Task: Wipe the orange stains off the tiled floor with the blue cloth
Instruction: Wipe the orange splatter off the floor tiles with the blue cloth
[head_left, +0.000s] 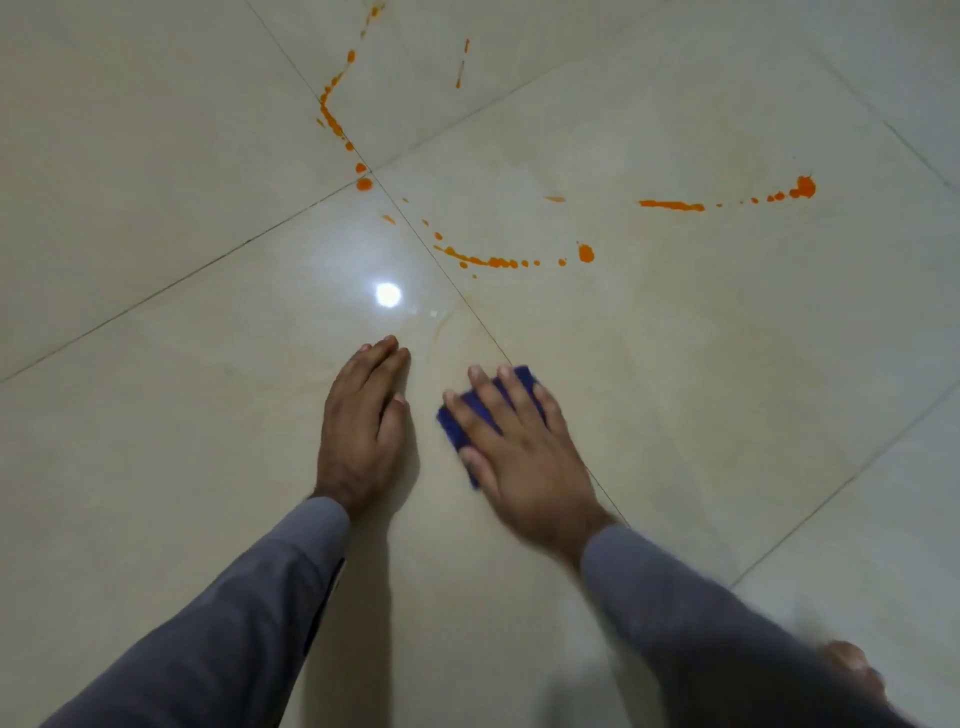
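My right hand (519, 447) lies flat with spread fingers on the folded blue cloth (460, 423), pressing it onto the beige tiled floor (675, 364). My left hand (363, 421) rests flat on the floor just left of it, fingers straight and together. Orange stains lie farther ahead: a dotted arc (493, 261) ending in a blob (586, 253), a streak (672, 205) leading to a large spot (804, 187) at the right, and a trail (332, 122) running up the grout line at the top. Faint pale smears ring the tile around the cloth.
Dark grout lines (452, 280) cross the glossy tiles diagonally. A bright lamp reflection (388, 294) shines ahead of my left hand. A bare foot (852, 670) shows at the bottom right, partly behind my grey right sleeve.
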